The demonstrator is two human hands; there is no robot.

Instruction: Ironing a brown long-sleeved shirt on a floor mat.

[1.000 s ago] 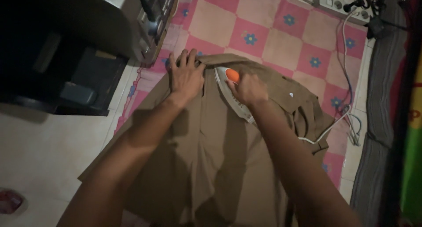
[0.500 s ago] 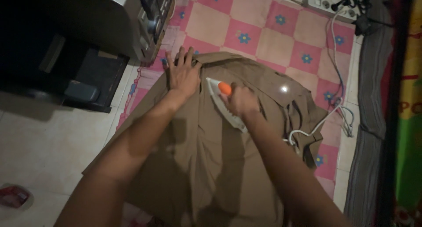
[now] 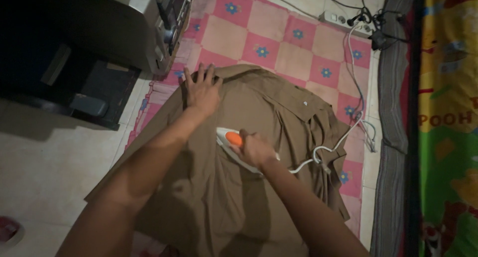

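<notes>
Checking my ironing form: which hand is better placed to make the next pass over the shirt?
Right. The right hand already grips the iron on the shirt; the left hand lies flat near the collar.

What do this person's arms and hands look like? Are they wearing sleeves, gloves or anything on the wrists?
Both arms are bare from the bottom edge of the picture to the fingertips, with no sleeve in view. The left hand and the right hand wear no gloves, and I see no watch, bracelet or ring, though the dim light could hide a small one.
</notes>
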